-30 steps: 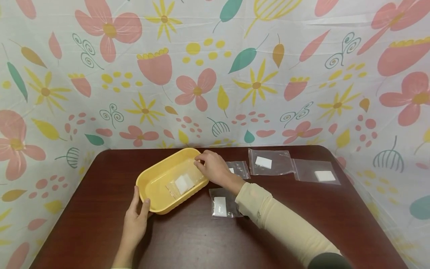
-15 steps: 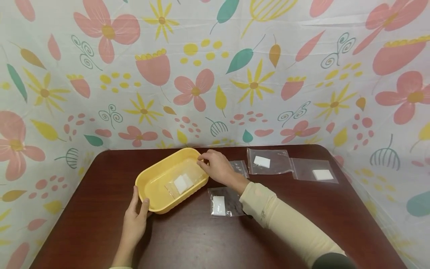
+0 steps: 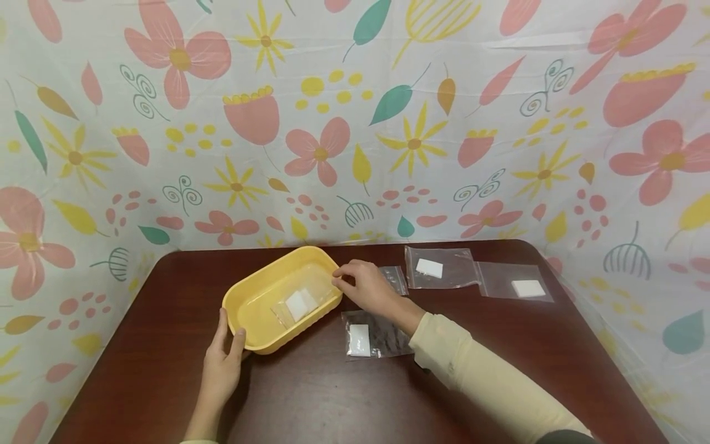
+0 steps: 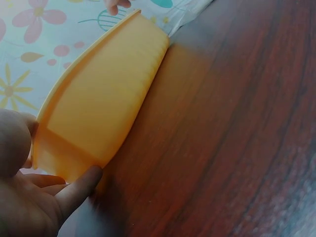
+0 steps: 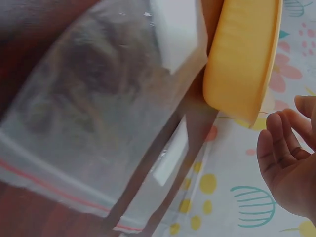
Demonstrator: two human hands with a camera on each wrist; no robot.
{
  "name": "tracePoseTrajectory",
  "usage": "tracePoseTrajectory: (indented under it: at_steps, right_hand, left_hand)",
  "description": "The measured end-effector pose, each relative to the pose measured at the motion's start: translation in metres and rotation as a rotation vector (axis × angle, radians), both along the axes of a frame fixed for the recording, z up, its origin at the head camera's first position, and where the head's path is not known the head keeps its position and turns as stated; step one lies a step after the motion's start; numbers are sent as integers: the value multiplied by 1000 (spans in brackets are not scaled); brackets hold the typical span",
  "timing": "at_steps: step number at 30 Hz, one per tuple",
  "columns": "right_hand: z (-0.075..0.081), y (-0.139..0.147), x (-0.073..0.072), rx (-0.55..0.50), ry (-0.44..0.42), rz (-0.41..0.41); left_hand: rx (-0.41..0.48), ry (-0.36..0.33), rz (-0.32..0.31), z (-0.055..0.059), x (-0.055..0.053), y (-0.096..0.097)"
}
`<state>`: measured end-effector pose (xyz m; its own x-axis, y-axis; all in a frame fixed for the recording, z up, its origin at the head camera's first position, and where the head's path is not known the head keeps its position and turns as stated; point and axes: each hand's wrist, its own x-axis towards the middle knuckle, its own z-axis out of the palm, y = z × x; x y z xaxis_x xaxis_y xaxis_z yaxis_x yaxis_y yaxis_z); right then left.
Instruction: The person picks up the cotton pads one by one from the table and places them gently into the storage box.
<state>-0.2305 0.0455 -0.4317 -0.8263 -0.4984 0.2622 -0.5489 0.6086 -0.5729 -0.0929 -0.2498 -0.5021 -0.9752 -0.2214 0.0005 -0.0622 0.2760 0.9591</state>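
A yellow plastic basin (image 3: 249, 302) stands at an angle on the table, left of the middle. My left hand (image 3: 222, 364) grips its near left end, thumb and fingers about the wall, as the left wrist view also shows. Inside lies a clear zip bag with a white piece (image 3: 301, 303), towards the right end. My right hand (image 3: 366, 287) is at the basin's right end, fingers loosely bent and nothing between them. In the right wrist view a small gap separates the right fingers (image 5: 279, 140) from the basin (image 5: 242, 59).
Clear zip bags with white pieces lie to the right: one near bag (image 3: 359, 340) under the right forearm, one far bag (image 3: 444, 268), one far-right bag (image 3: 516, 282). Another bag (image 3: 395, 279) is partly behind the right hand. A floral cloth (image 3: 355, 123) hangs behind the dark table (image 3: 310, 401).
My right hand has drawn back a little to the right, from over the basin's right end to its rim. My left hand and the basin stay almost in place.
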Motion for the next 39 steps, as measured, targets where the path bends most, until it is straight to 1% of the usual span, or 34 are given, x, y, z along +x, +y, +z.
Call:
tracePoseTrajectory:
  at_steps: [4,10,13,18,23,25,30,39]
  right_hand:
    - [-6,12,8,2,-11,10]
    - [-17,34,22,68,-28,-6]
    - [-23,47,29,79,-23,-8]
    - [-34,69,41,54,-13,-12]
    - [-43,88,50,18,-16,-20]
    - [-46,94,52,11,-20,-17]
    - [-50,104,57,33,-20,-23]
    - [-52,111,59,62,-39,-46]
  left_hand:
    - [-2,-3,0,-1,1,1]
    - [-12,-3,3,-2,0,0]
    - [-16,-12,7,-4,0,-1]
    - [-25,-30,15,-5,1,-1]
    - [-35,-25,23,-5,2,-1]
    - [-34,-18,26,-4,2,-1]
    - [-32,-9,21,-1,2,1]
    - [-13,-15,21,0,1,4]
